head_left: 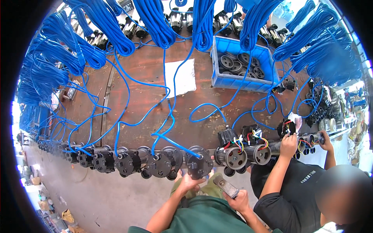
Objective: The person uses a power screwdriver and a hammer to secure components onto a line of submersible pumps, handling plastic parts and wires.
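Observation:
My left hand (189, 183) is closed around the lower edge of a motor (200, 162) with a black round end cap. A blue cable (176, 143) enters the cap, and the motor lies at the table's front edge. Right of it, lower and apart, my right hand (238, 200) grips a worn, grey, block-like metal tool (226, 186), its exact kind unclear. Further left, similar capped motors (160, 164) stand in a row. To the right are motors with open ends, one showing a spoked grey end (236, 158) with coloured wires beside it.
Bundles of blue cable (155, 27) hang over the brown table (143, 105). A blue crate (241, 86) holds spoked round parts, left of it lies a white sheet (180, 77). At right, a co-worker's hand (288, 146) works at wires; the other hand (327, 140) touches a motor.

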{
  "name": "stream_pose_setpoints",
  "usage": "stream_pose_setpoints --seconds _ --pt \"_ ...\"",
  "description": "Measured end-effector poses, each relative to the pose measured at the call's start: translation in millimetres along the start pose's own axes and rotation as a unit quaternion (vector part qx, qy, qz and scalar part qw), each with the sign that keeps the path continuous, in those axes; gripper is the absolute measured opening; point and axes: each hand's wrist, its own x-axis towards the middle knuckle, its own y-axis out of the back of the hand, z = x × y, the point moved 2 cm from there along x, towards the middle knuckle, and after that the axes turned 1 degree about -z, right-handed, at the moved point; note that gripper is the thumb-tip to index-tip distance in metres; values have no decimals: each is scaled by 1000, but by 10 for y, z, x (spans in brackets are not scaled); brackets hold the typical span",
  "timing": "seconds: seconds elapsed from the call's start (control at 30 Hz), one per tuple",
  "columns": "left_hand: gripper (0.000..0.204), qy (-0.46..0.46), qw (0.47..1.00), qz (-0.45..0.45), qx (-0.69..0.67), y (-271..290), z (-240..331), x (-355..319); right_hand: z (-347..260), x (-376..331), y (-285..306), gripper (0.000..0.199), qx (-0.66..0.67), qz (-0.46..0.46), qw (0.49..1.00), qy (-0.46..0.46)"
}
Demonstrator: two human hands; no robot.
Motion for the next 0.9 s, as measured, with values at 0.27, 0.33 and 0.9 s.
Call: stream_pose_setpoints --seconds 0.27,0.33,0.9 --pt "52 -90 968 108 210 -165 158 113 -158 47 -89 17 1 13 997 71" --pt "53 -83 964 112 228 -175 137 129 54 180 -258 16 -88 54 991 90" --pt "70 35 997 -14 73 146 -473 -25 -10 -34 -160 17 -9 14 1000 23"
